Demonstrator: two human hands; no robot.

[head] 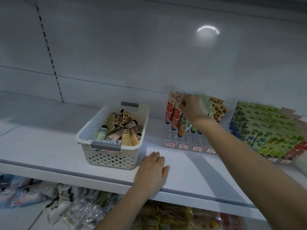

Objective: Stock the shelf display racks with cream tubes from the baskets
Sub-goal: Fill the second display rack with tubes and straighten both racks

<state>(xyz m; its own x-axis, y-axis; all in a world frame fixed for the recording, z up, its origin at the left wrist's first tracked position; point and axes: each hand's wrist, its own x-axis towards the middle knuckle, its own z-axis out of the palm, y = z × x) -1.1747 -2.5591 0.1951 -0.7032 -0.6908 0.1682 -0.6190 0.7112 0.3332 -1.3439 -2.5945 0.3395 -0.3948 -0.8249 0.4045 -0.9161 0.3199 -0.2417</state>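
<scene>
A cream perforated basket [103,155] stands on the white shelf [191,176], holding several cream tubes [126,136] in a loose pile. Right of it is a clear display rack [186,141] with red-edged labels along its front. Tubes stand in its back rows, cap down. My right hand [193,107] reaches over the rack and pinches an orange-patterned tube [183,124] among the standing ones. My left hand [152,170] lies flat on the shelf, just right of the basket's front corner.
A second rack [265,128] at the right is packed with green, blue and red tubes. Bagged goods [69,201] fill the shelf below. A slotted upright [49,53] runs up the white back panel at the left.
</scene>
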